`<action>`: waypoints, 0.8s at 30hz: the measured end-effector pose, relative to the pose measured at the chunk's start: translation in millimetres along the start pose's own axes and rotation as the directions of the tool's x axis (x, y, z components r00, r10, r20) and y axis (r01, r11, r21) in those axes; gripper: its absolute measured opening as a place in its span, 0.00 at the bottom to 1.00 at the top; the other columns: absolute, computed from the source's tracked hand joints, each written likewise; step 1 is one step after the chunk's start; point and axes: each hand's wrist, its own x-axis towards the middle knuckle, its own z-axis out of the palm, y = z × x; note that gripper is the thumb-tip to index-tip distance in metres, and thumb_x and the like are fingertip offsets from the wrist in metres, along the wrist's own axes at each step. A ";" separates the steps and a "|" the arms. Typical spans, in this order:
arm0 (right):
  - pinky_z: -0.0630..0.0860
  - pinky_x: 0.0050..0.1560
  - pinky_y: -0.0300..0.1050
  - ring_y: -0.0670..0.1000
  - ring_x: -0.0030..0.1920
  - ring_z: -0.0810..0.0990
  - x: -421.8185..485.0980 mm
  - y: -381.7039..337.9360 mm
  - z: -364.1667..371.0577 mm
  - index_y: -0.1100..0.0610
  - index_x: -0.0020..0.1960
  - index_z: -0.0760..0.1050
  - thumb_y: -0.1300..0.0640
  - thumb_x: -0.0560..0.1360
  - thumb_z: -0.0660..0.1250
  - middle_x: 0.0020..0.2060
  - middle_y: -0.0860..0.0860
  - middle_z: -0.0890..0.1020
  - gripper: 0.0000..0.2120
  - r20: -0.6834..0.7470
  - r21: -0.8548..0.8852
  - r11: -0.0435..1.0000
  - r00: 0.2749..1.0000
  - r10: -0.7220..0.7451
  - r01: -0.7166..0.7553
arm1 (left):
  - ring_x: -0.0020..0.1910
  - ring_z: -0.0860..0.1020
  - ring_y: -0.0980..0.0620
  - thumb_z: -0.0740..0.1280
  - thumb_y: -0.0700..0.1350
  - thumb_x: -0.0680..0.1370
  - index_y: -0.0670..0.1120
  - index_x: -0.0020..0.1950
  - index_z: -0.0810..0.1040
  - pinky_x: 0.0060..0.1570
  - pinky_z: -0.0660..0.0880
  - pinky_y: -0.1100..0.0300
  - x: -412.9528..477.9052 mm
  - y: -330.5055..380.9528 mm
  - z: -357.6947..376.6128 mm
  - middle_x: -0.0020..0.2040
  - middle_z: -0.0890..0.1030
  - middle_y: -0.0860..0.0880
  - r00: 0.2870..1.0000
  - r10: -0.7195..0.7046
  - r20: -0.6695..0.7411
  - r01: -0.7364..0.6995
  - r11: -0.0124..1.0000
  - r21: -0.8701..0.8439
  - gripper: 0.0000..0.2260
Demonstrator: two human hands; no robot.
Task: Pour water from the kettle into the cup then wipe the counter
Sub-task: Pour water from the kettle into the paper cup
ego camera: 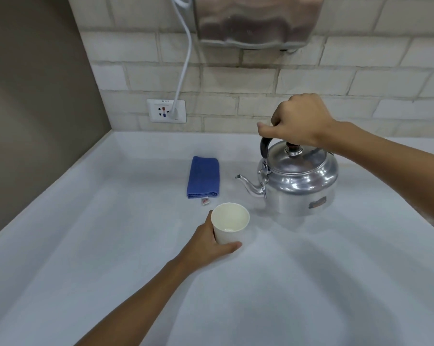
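Observation:
A shiny metal kettle [300, 181] stands upright on the white counter [111, 245], spout pointing left toward the cup. My right hand [297, 119] is closed around its black top handle. A white paper cup [229, 223] stands in front of the spout, and my left hand [208, 242] wraps around its left and near side. The cup's inside looks pale, with perhaps a little liquid at the bottom. A folded blue cloth [204, 177] lies flat on the counter, left of the kettle and behind the cup.
A wall socket [166, 111] with a white cable [186, 58] plugged in sits on the tiled back wall. A steel appliance [255, 21] hangs on the wall above the kettle. A brown side wall [36, 108] bounds the counter on the left.

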 end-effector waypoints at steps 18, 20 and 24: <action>0.49 0.27 0.39 0.50 0.21 0.51 -12.7 -47.8 -31.2 0.57 0.21 0.52 0.45 0.71 0.60 0.17 0.50 0.54 0.28 0.067 -0.194 0.947 0.966 -0.248 0.257 | 0.56 0.71 0.71 0.76 0.62 0.60 0.70 0.58 0.62 0.46 0.70 0.79 -1.8 3.4 -1.4 0.57 0.74 0.67 0.999 0.023 0.023 -0.022 1.000 -0.013 0.32; 0.50 0.27 0.39 0.50 0.21 0.51 -13.2 -49.6 -33.1 0.58 0.21 0.52 0.45 0.72 0.59 0.17 0.51 0.55 0.28 0.071 -0.197 0.942 0.963 -0.261 0.270 | 0.56 0.71 0.72 0.76 0.62 0.60 0.71 0.58 0.61 0.46 0.71 0.78 -1.8 3.0 -1.3 0.56 0.74 0.67 0.999 0.025 0.020 -0.025 1.000 -0.011 0.32; 0.50 0.27 0.39 0.50 0.21 0.52 -14.5 -53.5 -36.1 0.58 0.21 0.52 0.45 0.72 0.60 0.16 0.51 0.56 0.29 0.072 -0.202 0.937 0.958 -0.277 0.286 | 0.56 0.71 0.72 0.76 0.62 0.61 0.71 0.58 0.61 0.45 0.72 0.73 -1.8 3.2 -1.4 0.56 0.74 0.67 0.999 0.030 0.016 -0.030 1.000 0.005 0.32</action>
